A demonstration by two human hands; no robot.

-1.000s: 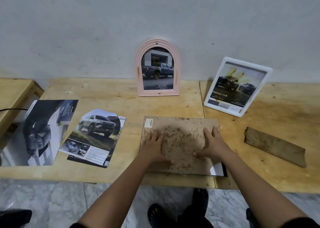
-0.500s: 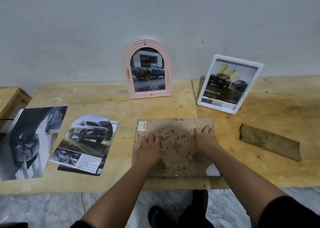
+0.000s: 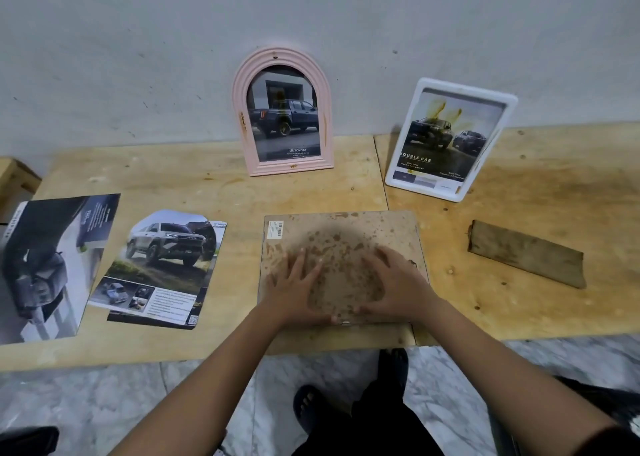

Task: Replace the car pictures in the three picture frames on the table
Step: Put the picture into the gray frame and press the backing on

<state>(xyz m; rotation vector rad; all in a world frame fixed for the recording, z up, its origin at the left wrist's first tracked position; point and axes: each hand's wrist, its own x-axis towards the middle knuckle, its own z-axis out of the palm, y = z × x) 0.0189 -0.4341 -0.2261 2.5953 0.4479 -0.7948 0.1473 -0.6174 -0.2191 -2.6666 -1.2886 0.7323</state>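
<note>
Left hand (image 3: 294, 289) and right hand (image 3: 398, 286) press flat on the backing board (image 3: 346, 234) — fingers spread, gripping nothing — pink frame (image 3: 282, 116) straight beyond them.

The pink arched frame (image 3: 241, 109) stands upright against the wall at upper centre and holds a dark pickup picture (image 3: 284, 119). The white frame (image 3: 507, 101) leans back at upper right with a two-truck picture (image 3: 446, 137). The third frame (image 3: 343, 230) lies face down before me at centre, stained backing up. A loose SUV picture (image 3: 162, 265) and a dark car picture (image 3: 52, 265) lie flat at left.
</note>
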